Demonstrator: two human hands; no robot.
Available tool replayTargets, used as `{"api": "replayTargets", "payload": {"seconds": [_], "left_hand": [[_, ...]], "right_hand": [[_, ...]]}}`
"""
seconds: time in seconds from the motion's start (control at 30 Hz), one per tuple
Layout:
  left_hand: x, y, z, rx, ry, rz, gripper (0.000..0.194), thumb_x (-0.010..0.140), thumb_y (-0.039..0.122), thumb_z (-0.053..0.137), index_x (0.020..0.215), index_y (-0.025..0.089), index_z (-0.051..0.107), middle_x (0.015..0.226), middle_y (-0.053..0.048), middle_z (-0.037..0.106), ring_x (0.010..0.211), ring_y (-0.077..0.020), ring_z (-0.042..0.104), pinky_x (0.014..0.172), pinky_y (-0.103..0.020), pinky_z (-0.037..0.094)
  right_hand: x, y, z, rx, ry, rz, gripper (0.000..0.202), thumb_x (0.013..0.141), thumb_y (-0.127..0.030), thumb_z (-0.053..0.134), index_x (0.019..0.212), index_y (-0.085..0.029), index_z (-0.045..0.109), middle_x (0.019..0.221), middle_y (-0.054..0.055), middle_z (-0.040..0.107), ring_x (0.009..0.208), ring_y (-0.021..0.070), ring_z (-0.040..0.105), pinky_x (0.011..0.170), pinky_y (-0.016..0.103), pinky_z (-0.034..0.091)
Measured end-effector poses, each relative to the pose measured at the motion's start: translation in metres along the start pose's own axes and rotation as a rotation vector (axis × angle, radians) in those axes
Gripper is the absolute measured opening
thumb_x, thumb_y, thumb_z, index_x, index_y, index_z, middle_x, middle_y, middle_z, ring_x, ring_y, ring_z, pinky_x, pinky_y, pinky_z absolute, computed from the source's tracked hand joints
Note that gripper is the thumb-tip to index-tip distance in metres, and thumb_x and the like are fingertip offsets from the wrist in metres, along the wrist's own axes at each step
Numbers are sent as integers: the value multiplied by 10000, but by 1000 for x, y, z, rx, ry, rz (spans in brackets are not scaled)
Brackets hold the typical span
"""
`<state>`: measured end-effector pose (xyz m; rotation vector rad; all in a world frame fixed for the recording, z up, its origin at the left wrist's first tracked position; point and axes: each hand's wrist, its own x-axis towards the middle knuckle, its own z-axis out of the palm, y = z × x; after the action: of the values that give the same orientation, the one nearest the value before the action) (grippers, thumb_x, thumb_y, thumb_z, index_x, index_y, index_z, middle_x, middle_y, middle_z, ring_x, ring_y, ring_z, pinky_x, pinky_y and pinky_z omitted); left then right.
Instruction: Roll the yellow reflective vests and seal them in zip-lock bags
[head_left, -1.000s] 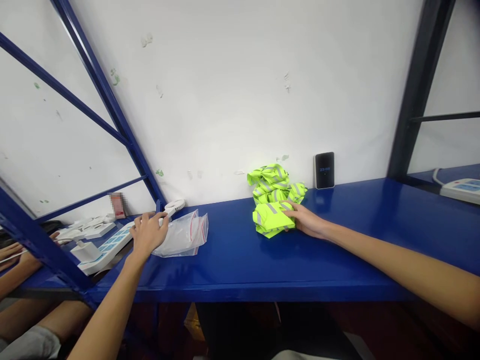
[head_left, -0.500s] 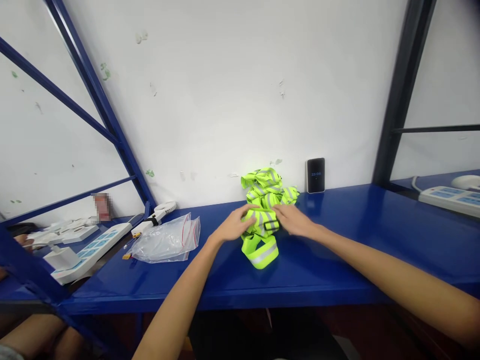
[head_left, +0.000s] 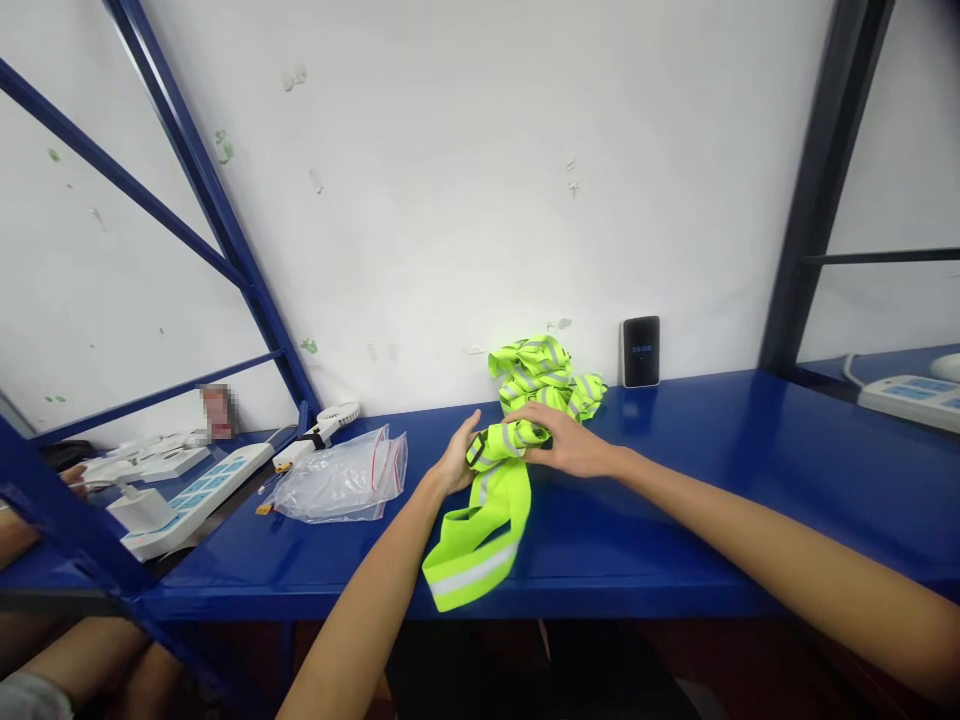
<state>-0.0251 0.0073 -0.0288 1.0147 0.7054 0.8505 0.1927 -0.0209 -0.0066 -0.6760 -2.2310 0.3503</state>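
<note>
A neon-yellow reflective strap (head_left: 480,530) with a grey stripe hangs unrolled over the blue shelf (head_left: 675,510). My left hand (head_left: 456,462) and my right hand (head_left: 562,440) both grip its bunched upper end just above the shelf. Right behind my hands, against the white wall, lies a pile of folded neon-yellow straps (head_left: 544,375). The strap's loose loop reaches the shelf's front edge.
Clear zip bags (head_left: 341,482) lie left of my hands, with a small white fan (head_left: 326,425) behind them. White power strips (head_left: 187,495) sit further left. A dark device (head_left: 640,351) leans on the wall. Another person's arm (head_left: 67,665) shows at bottom left.
My left hand left the bags and joined the right hand on one strap. The strap was lifted off the pile, drawn forward and has unrolled downward.
</note>
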Motion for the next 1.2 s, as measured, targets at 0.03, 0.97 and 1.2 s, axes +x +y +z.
{"api": "replayTargets", "payload": {"seconds": [0.03, 0.97, 1.2], "left_hand": [[0, -1, -1, -4, -30, 4, 605, 836, 600, 467, 1106, 90, 647, 924, -139, 730, 840, -267, 682, 834, -380, 493], [8, -8, 12, 214, 233, 422, 544, 759, 596, 626, 989, 106, 680, 875, -94, 730, 754, -219, 666, 745, -324, 497], [6, -12, 11, 338, 249, 403, 716, 839, 719, 348, 1337, 229, 503, 1189, -85, 664, 1062, -264, 627, 761, -311, 489]], "right_hand": [[1, 1, 1, 112, 38, 73, 492, 773, -314, 706, 1242, -223, 588, 1209, 96, 604, 1106, 278, 575, 971, 456, 448], [-14, -1, -8, -187, 135, -36, 608, 852, -299, 596, 1426, -293, 395, 1512, 106, 305, 1312, 308, 417, 1035, 491, 400], [-5, 4, -1, 294, 381, 394, 345, 875, -500, 537, 966, -177, 619, 791, 53, 659, 714, 230, 632, 650, 357, 535]]}}
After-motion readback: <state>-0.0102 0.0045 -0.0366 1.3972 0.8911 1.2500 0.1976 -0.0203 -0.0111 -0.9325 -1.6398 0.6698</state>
